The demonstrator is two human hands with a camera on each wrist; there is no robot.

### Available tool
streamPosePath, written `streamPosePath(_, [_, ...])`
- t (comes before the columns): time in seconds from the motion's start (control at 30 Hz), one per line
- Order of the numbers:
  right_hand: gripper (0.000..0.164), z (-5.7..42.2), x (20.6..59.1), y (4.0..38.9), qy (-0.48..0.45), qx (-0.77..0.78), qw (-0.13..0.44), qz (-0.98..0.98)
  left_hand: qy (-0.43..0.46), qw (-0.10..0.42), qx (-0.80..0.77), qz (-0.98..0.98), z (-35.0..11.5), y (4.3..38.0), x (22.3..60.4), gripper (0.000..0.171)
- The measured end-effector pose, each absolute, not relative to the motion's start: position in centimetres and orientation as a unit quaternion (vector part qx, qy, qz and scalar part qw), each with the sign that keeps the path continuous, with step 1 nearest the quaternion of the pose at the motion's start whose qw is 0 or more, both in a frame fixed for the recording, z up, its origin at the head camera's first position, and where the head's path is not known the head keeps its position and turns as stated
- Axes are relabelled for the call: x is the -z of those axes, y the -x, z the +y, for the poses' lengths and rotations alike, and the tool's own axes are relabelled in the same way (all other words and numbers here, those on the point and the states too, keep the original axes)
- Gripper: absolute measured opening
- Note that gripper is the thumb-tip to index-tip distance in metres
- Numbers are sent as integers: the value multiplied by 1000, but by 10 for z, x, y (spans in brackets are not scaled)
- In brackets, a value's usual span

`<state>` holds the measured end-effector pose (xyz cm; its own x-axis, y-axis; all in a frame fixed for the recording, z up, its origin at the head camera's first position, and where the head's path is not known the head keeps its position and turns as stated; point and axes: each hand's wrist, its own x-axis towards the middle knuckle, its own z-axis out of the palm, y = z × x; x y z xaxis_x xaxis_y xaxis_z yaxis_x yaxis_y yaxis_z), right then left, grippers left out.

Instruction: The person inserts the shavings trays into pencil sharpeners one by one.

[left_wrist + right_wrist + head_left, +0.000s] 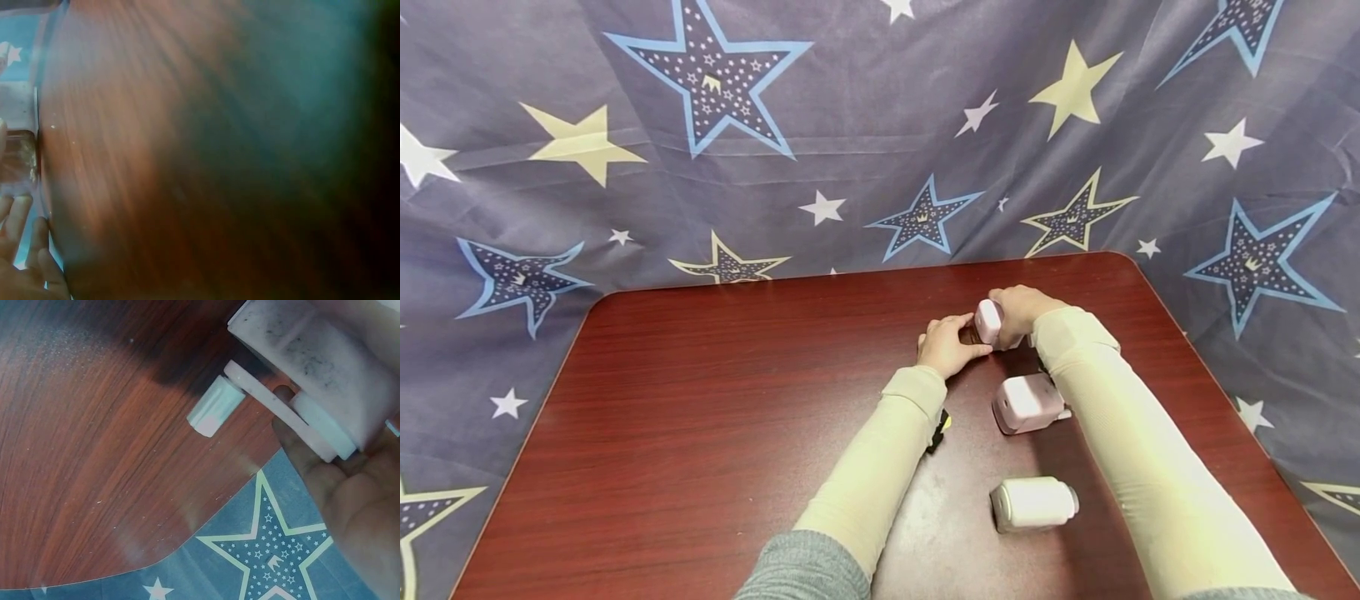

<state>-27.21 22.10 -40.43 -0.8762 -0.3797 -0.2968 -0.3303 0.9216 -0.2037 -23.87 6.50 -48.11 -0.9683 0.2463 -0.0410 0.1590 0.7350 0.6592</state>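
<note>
At the far right of the table, both hands are on a pink hand-crank pencil sharpener (pixel 988 322). My right hand (pixel 1024 310) grips it from the crank side. The right wrist view shows fingers behind the crank arm (pixel 281 412), whose pale knob (pixel 215 406) sticks out untouched. On the other side my left hand (pixel 946 346) holds the sharpener's lower front, thumb and fingers spread around it. A see-through brownish part (pixel 17 156) of it shows at the edge of the left wrist view, with fingertips right at its border.
Nearer on the table stands a second pink sharpener (pixel 1030 402), its crank side toward the right forearm. A white object (pixel 1036 503) of similar size lies closer to me. Beside the left sleeve a small black-and-yellow thing (pixel 940 432) is partly hidden. Star-patterned cloth (pixel 850 125) hangs behind the table.
</note>
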Motion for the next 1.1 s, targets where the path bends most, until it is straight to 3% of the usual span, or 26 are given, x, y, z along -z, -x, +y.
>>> streamPosePath(0.7, [92, 218, 401, 270, 174, 78, 176, 966, -108, 32, -343, 933, 67, 235, 480, 67])
streamPosePath(1.1, [70, 218, 403, 269, 179, 98, 168, 964, -128, 23, -266, 955, 72, 231, 481, 71])
